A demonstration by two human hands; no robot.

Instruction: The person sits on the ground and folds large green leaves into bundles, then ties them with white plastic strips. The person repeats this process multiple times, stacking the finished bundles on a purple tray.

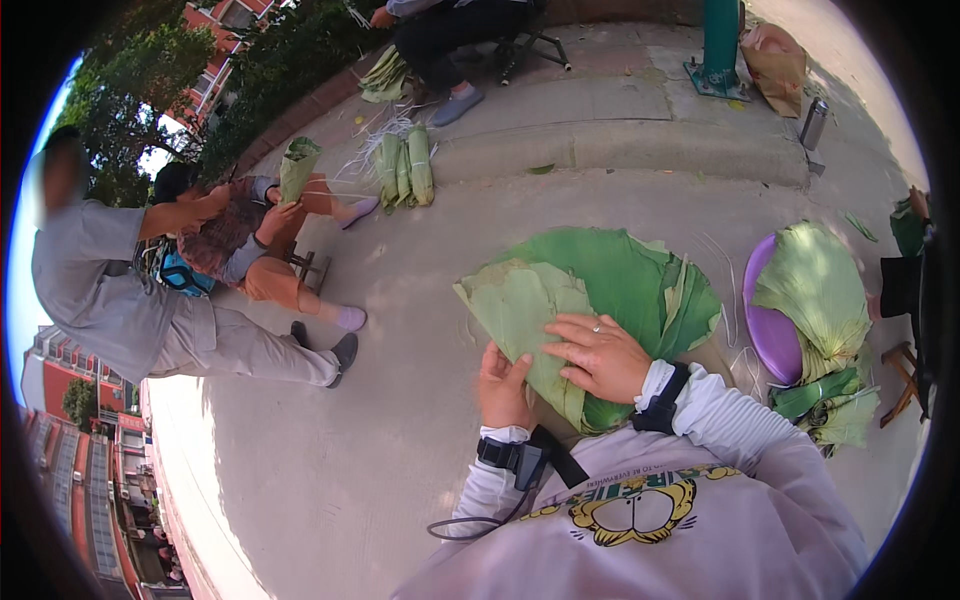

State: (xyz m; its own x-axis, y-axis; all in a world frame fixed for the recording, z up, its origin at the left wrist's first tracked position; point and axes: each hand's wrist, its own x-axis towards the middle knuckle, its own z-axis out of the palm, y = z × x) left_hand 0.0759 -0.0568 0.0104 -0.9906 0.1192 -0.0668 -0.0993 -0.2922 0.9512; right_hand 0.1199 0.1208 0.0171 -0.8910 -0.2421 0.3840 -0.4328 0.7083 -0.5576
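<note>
A large green leaf, apparently a lotus leaf (600, 262), lies spread before me. Over its left part is a paler leaf flap (525, 304), folded into a pointed shape. My left hand (506, 386) grips the lower left edge of the pale flap, thumb on top and fingers behind. My right hand (600, 356) rests flat on the pale flap, fingers pointing left and slightly apart. What lies under the leaves is mostly hidden. Thin white strings (727, 289) lie on the ground just right of the leaf.
Leaves (810, 277) cover a purple basin (761, 345) at right, with tied leaf bundles (832, 412) below it. More bundles (405, 169) lie near a low kerb (615, 146). A seated person (240, 232) holds a rolled leaf; another person (112, 277) stands behind. A metal flask (814, 124) stands upper right.
</note>
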